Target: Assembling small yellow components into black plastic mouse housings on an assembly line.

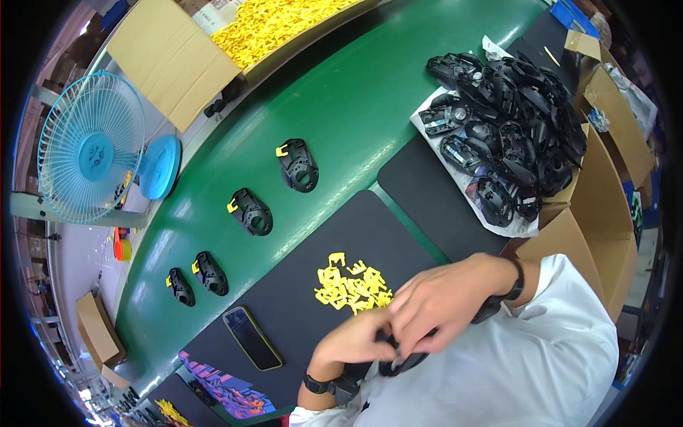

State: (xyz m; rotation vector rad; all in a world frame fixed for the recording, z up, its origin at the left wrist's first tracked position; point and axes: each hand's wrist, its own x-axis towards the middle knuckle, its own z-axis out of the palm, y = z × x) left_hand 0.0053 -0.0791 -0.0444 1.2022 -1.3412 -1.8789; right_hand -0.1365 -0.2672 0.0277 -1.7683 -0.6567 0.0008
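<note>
Close against my white shirt, my left hand and my right hand meet over a black plastic shell, fingers closed on it from both sides. The fingers cover most of this shell, and whether a yellow piece sits in it I cannot tell. Another black part shows partly beneath my right wrist. Just beyond my hands, a loose heap of small yellow plastic clips lies on the dark mat. A phone rests on that mat to the left.
Several black shells with yellow clips stand spaced along the green belt, one being a shell. At right, black shells are piled on white paper beside a cardboard box. A blue fan and a carton of yellow clips stand beyond.
</note>
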